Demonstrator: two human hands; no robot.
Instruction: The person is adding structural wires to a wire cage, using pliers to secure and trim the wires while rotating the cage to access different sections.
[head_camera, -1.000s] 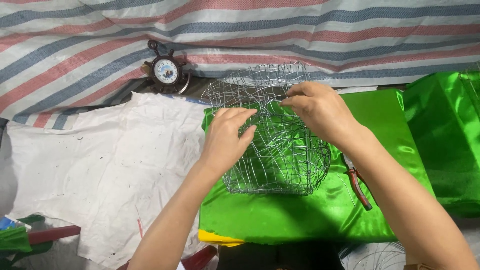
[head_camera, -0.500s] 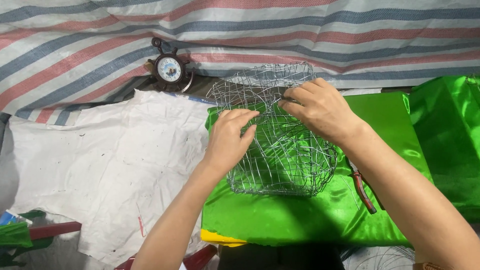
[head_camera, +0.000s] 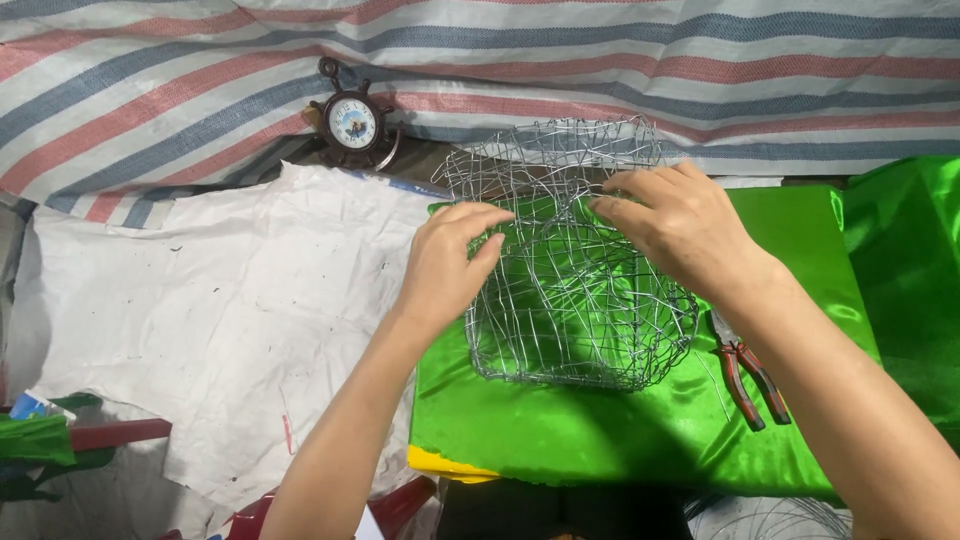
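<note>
My wire mesh basket (head_camera: 570, 290), silvery, loosely woven and holding nothing, lies tipped on the green satin cloth (head_camera: 600, 430); my left hand (head_camera: 445, 265) and right hand (head_camera: 675, 225) both pinch its rim wires; red-handled pliers (head_camera: 745, 370) lie beside

Bright, even overhead light, sharp focus, soft glare on the green satin cloth (head_camera: 800, 230).

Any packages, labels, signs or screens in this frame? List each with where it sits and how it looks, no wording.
Small clock: against the striped tarp, up left of the wire basket; ship's-wheel shape, dark brown rim, pale round dial.
Small packet: far left edge, low; blue and white, mostly cut off.
No signs or screens show.
</note>
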